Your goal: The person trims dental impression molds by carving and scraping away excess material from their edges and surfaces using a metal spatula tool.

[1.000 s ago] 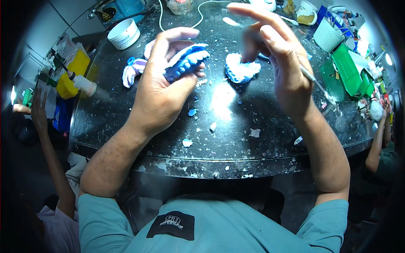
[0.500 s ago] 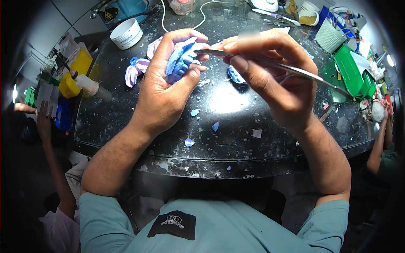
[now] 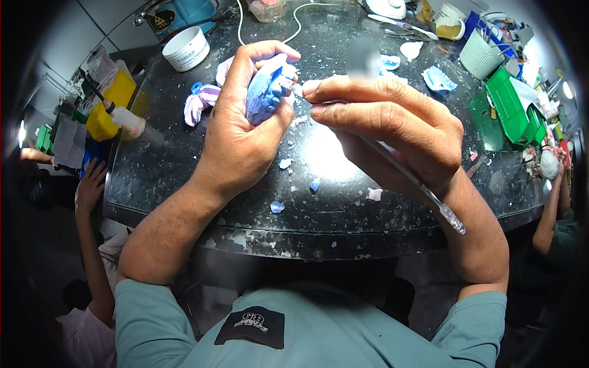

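Note:
My left hand (image 3: 236, 138) is wrapped round a blue dental impression (image 3: 264, 95), with toothlike ridges facing right and whitish bits along that edge. In my right hand (image 3: 402, 126) is a slim metal dental spatula (image 3: 423, 187), pinched between thumb and fingers. Its textured end slants down toward my right forearm. The working tip is mostly covered by my fingers, close to the ridged edge of the impression; whether it touches I cannot tell. Behind my left hand lies a lilac and blue impression piece (image 3: 201, 103) on the black table (image 3: 245, 211).
Blue scraps (image 3: 277, 207) are scattered on the table. A white tub (image 3: 186, 49) stands at the back left. Another blue piece (image 3: 438, 80) lies at the back right, near a green bin (image 3: 514, 104). A co-worker's hand (image 3: 92, 184) is beyond the left edge.
My right hand has rolled over, swinging the spatula's far end down toward my forearm. The impression has turned slightly in my left hand. At the left, a co-worker's hand has moved lower.

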`<state>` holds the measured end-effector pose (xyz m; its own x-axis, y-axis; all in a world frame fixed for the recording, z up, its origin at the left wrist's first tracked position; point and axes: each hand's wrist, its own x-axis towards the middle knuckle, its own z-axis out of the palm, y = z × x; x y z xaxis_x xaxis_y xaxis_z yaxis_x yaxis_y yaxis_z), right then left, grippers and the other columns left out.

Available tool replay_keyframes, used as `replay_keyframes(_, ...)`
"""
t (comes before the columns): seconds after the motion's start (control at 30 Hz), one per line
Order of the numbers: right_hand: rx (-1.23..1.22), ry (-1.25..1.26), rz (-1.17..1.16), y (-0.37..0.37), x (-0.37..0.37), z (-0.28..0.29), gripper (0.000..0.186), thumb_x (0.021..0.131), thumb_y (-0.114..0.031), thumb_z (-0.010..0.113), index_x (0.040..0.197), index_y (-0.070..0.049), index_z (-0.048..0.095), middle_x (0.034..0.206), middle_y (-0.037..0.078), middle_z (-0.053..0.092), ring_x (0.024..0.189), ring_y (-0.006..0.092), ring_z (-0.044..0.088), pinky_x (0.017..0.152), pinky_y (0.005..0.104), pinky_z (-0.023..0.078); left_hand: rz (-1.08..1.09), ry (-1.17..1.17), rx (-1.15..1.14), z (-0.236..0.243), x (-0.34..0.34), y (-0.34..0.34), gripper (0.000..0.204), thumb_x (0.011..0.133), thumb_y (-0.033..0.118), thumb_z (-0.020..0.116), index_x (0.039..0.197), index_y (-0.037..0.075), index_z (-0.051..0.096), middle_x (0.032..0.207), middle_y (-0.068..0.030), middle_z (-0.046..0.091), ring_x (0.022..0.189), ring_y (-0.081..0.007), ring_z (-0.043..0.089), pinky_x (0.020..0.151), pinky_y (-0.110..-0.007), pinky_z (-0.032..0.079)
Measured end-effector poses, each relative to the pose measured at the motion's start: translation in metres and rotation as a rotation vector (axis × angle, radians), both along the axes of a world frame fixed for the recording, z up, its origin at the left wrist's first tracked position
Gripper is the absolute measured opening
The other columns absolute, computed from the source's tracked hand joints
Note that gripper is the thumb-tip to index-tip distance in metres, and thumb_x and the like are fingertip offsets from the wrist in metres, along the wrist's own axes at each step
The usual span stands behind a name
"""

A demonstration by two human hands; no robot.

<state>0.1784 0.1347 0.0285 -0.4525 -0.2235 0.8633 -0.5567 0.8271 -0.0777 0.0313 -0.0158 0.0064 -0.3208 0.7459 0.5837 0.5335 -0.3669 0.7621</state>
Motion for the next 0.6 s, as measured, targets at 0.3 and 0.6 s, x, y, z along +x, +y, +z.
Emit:
replay_keyframes(0.3,-0.041,-0.002,-0.001,-0.004,-0.001,-0.001,0.025,0.076,0.009,0.073,0.099,0.001,0.071,0.102,0.015,0.072,0.091,0.0234,0.072,0.077,0.0302,0.058,0.016,-0.001,-0.035,-0.001,-0.002,-0.002,0.043,0.091,0.002,0.059,0.131,0.007,0.044,0.119,-0.0041,0.05,0.106,-0.0094,0.052,0.093,-0.024,0.045)
replay_keyframes(0.6,-0.058,0.038,-0.004,-0.011,-0.002,-0.004,0.025,0.077,0.011,0.073,0.099,0.001,0.071,0.101,0.015,0.072,0.091,0.0231,0.072,0.077,0.0296,0.058,0.044,0.115,0.006,0.0,0.001,-0.004,0.045,0.087,-0.006,0.055,0.128,0.006,0.043,0.112,-0.0069,0.05,0.099,-0.0097,0.052,0.087,-0.025,0.046)
